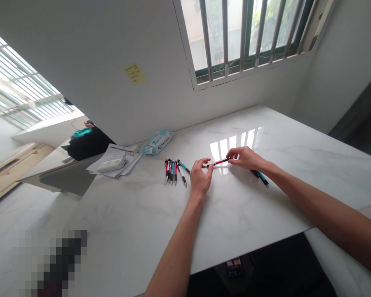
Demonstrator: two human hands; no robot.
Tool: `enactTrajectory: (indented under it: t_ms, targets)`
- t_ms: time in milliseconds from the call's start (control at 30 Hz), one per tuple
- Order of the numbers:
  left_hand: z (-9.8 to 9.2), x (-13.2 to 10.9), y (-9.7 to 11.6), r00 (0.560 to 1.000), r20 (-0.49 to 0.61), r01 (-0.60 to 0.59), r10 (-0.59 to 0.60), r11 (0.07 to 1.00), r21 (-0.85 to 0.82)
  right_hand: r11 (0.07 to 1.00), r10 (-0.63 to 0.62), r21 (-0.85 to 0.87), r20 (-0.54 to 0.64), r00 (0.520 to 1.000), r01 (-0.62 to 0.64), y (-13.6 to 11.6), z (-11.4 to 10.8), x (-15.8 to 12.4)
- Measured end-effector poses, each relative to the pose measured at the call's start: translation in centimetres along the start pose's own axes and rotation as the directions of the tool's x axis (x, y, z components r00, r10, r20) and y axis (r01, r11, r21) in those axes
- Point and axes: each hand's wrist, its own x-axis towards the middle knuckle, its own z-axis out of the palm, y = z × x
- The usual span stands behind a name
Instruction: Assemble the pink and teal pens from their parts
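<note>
A red pen [221, 161] with dark ends is held nearly level just above the white tabletop, between my two hands. My right hand [245, 158] pinches its right end with thumb and fingertips. At the pen's other end, my left hand [200, 175] has its thumb and fingers curled around the tip. Left of that hand lies a row of several pens [172, 171] in red, white and teal. One white pen [182, 175] and a teal pen [184, 166] rest at an angle beside the row. Partly hidden behind my right forearm are more teal and black pens [261, 177].
A pack of wipes [157, 142] stands against the wall, near papers [111, 159] with a white device [111, 164] and cable on top. The table's front edge [253, 251] runs close to me, with a phone [235, 268] below it. A barred window is above.
</note>
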Motion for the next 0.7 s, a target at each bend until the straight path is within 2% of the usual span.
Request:
enactTrajectory:
  t_ms: [233, 367, 500, 600, 700]
  targets:
    - [-0.2, 0.4, -0.2, 0.996, -0.076, 0.040, -0.043, 0.999, -0.029, 1.000, 0.027, 0.004, 0.045, 0.999, -0.027, -2.6, 1.8, 0.1]
    - [-0.4, 0.6, -0.4, 0.985, -0.164, 0.045, -0.051, 0.998, -0.038, 0.995, 0.053, -0.083, 0.021, 0.998, -0.051, -4.9, 3.6, 1.6]
    - [-0.9, 0.6, -0.6, 0.973, -0.226, 0.036, -0.050, 0.997, -0.065, 0.992, 0.067, -0.109, 0.050, 0.997, -0.061, -7.4, 6.0, 3.8]
    - [-1.2, 0.6, -0.9, 0.965, -0.251, 0.048, -0.073, 0.993, -0.104, 0.994, 0.012, -0.106, 0.109, 0.994, 0.000, -9.1, 7.8, 5.1]
    - [-1.5, 0.8, -1.1, 0.956, -0.274, 0.073, -0.107, 0.989, -0.130, 0.994, -0.094, -0.049, 0.149, 0.984, 0.102, -9.9, 8.4, 5.8]
